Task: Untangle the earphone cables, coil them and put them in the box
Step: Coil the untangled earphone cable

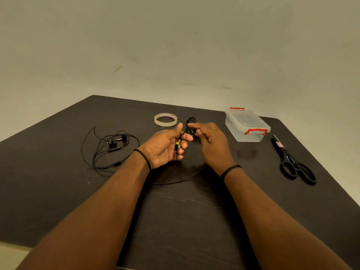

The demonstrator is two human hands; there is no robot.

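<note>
Earphones (111, 148) lie in a loose black tangle on the dark tabletop (58, 182), well left of the hands. Next, the left hand (167, 147), palm up, curls its fingers round a black cable (186, 132) whose yellow-marked plug (177, 146) rests in that palm. Cable runs on to the right hand (210, 141), which pinches it beneath a small coil (191, 121). Behind them sits a tape ring (165, 119). Farther right stands the closed clear box (246, 124), then black scissors (292, 160).

Dark brown table (58, 172), black earphone cables (109, 147), clear box (247, 129) with red clasps, black scissors (294, 162), translucent tape roll (165, 119)
</note>
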